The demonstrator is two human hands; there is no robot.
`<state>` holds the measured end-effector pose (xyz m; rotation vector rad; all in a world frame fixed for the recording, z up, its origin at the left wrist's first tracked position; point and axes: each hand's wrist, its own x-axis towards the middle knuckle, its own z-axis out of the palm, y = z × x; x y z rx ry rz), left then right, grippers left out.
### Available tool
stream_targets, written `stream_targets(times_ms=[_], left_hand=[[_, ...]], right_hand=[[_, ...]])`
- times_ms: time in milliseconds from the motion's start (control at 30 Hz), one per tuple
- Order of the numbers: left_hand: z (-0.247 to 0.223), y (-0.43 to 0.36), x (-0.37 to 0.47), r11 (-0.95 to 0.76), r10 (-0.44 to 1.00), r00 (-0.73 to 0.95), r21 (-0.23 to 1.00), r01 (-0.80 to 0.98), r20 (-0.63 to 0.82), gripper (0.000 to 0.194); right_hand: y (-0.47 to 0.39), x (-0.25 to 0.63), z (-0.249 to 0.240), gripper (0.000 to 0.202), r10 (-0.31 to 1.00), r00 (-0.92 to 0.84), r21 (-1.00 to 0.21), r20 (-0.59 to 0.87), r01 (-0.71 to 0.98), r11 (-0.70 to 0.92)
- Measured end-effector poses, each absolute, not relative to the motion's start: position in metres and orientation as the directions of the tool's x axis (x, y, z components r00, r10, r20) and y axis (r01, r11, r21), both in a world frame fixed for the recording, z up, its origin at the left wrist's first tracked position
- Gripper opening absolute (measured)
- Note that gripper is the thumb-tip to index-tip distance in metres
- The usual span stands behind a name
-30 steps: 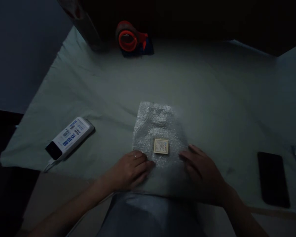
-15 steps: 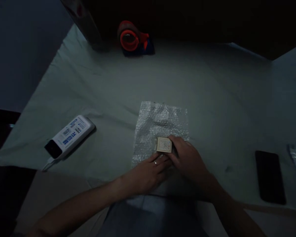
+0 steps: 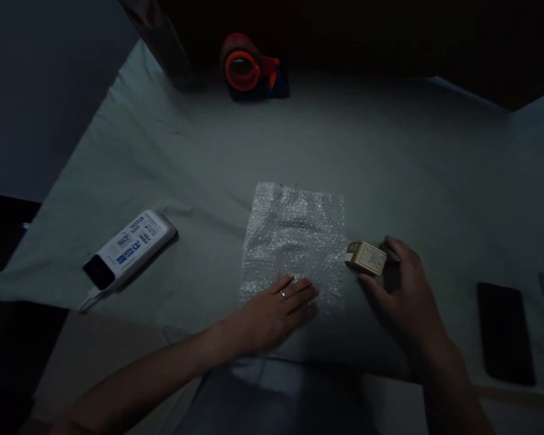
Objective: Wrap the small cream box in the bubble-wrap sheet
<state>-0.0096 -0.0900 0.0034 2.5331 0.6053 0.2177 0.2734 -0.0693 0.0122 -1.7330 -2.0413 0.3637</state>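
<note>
Right hand [image 3: 408, 293]: fingers and thumb partly closed, gripping box [image 3: 372, 258]. Box lies tilted at right edge of wrap [image 3: 294, 223], long axis roughly left-right; contact with surface [image 3: 367, 145] cannot be told. Left hand [image 3: 278, 314]: flat, fingers extended on wrap's near part, gripping nothing. Room: surface stretches beyond wrap to dispenser [image 3: 243, 71]; phone [image 3: 505, 332] bounds right; near edge close to wrists.

A red-and-blue tape dispenser [image 3: 259, 65] sits toward the back of the pale green cloth [image 3: 344, 139]. A white power bank [image 3: 130, 249], its cable [image 3: 89, 298] attached, lies left; right, a black smartphone [image 3: 505, 332] lies near the cloth's front edge.
</note>
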Motion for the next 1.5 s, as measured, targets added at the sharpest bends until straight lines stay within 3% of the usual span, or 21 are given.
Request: stream_targets(times_ms=[100,167,233,367,467,967,1133,1267,1367,1500], left_hand=[[0.004,-0.090,-0.008,-0.761,0.466,0.884,0.523,0.383,0.031,0.039],[0.003,-0.091,-0.007,-0.762,0.466,0.884,0.527,0.377,0.041,0.038],[0.002,-0.091,-0.005,-0.767,0.458,0.887,0.527,0.366,0.050,0.039],[0.001,-0.089,0.000,-0.766,0.450,0.891,0.534,0.356,0.051,0.039],[0.003,-0.088,0.004,-0.769,0.442,0.895,0.540,0.343,0.060,0.036],[0.005,-0.088,0.004,-0.748,0.451,0.891,0.566,0.345,0.053,0.036],[0.023,-0.093,-0.010,-0.606,0.671,0.742,0.570,0.555,-0.008,0.038],[0.044,-0.088,-0.021,-0.509,0.762,0.648,0.605,0.613,-0.015,0.012],[0.055,-0.075,-0.021,-0.496,0.798,0.601,0.618,0.610,0.047,0.012],[0.059,-0.050,-0.018,-0.495,0.836,0.536,0.585,0.642,0.119,0.009]], right_hand=[[-0.069,0.269,0.021,0.044,0.990,-0.026,-0.515,0.142,0.852,0.096],[-0.068,0.264,0.031,0.043,0.973,0.127,-0.558,0.192,0.830,0.002],[-0.066,0.254,0.039,0.047,0.946,0.174,-0.602,0.272,0.798,0.026],[-0.059,0.222,0.040,0.037,0.933,-0.244,-0.595,0.265,0.720,0.358],[-0.052,0.201,0.026,0.033,0.895,-0.389,-0.577,0.217,0.689,0.439],[-0.052,0.196,0.011,0.047,0.896,-0.406,-0.552,0.179,0.712,0.433],[-0.069,0.211,0.038,0.038,0.897,-0.423,-0.505,0.124,0.752,0.425],[-0.089,0.211,0.059,0.037,0.800,-0.599,-0.453,0.013,0.710,0.539],[-0.088,0.207,0.063,0.022,0.813,-0.581,-0.438,-0.040,0.742,0.508],[-0.065,0.212,0.063,0.022,0.868,-0.495,-0.513,-0.043,0.756,0.406]])
